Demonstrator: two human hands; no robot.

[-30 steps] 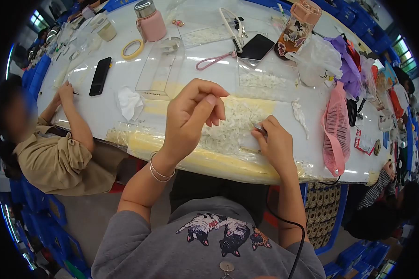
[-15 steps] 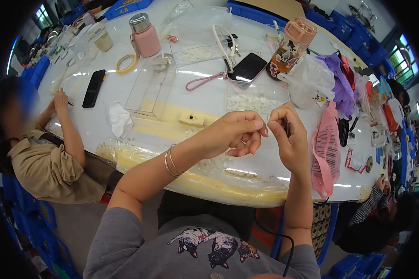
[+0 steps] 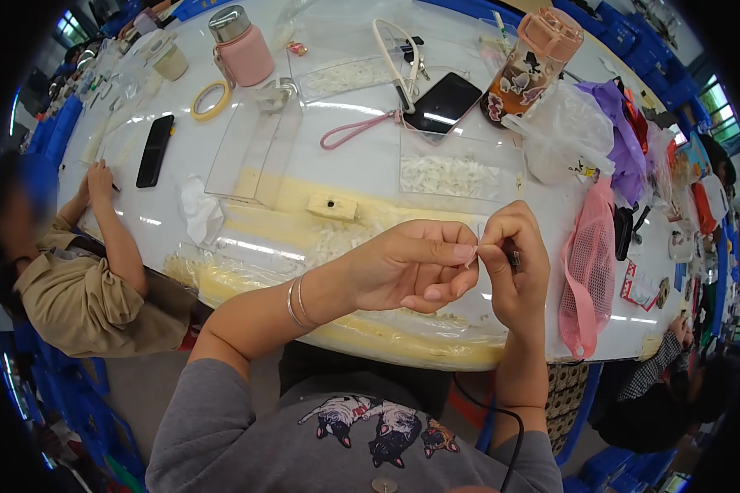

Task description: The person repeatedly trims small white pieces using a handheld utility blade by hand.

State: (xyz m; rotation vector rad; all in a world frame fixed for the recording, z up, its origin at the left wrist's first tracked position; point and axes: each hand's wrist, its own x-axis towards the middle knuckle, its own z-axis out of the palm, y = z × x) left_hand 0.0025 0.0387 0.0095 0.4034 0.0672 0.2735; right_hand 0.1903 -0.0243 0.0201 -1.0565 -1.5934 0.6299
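Note:
My left hand [image 3: 423, 263] pinches a tiny white sliver [image 3: 471, 258] between thumb and index finger, with the other fingers loosely curled. Fingertip to fingertip with it, my right hand [image 3: 515, 259] is also closed in a pinch. Something small and dark shows inside the right hand's curled fingers, too hidden to name. Beyond the hands lies a clear tray [image 3: 406, 194] holding many white slivers [image 3: 450, 177]. A pale block with a dark hole [image 3: 333, 205] rests to the left, and loose white bits [image 3: 337, 244] are scattered in front of it.
A clear box [image 3: 242, 168], tape roll [image 3: 210, 100], black phone [image 3: 155, 150] and crumpled tissue [image 3: 200, 210] lie left. Farther back are a pink flask [image 3: 243, 49], another phone [image 3: 444, 103] and a drink bottle [image 3: 526, 74]. A pink mesh bag [image 3: 590, 263] lies right. A person [image 3: 90, 271] sits left.
The two hands have come together, and the white sliver now shows between their fingertips. The head view has shifted slightly.

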